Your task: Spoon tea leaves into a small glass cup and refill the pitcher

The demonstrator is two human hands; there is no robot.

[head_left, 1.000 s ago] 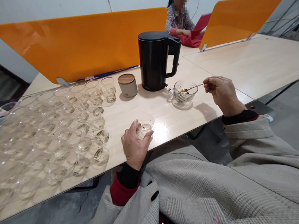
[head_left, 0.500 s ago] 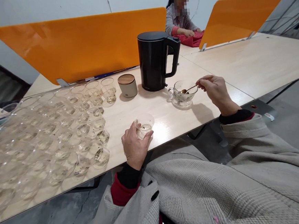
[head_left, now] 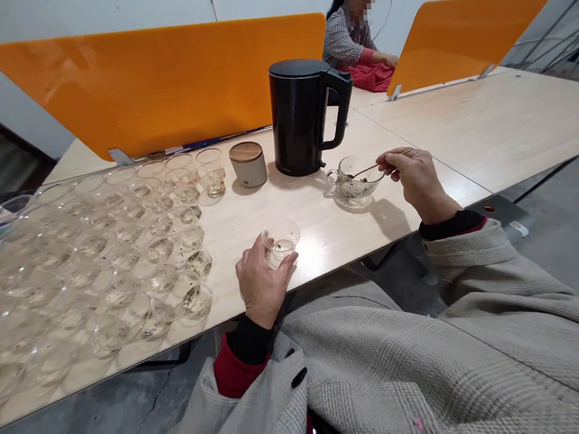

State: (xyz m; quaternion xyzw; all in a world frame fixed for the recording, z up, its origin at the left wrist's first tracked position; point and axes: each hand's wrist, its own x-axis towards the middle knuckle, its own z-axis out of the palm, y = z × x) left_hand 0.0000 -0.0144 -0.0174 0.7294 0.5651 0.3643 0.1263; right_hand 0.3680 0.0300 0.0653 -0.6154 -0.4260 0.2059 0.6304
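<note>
My left hand is closed round a clear plastic cup that stands near the table's front edge, a few dark bits at its bottom. Between the fingertips of my right hand is the handle of a small spoon. The spoon's bowl dips into a ribbed glass teacup, among dark, leaf-like bits. That teacup has a side handle and rests on a glass saucer. Rows of clear cups cover the left of the table, many with pale liquid and dark bits in them.
A black electric kettle and a grey canister with a wooden lid stand behind the cups. Orange dividers line the table's far side. Another person handles red cloth in the gap between them.
The spoon's bowl has shifted slightly left and lower inside the glass teacup, my right hand moving with it. My left hand stays put. The other person's arm reaches further right.
</note>
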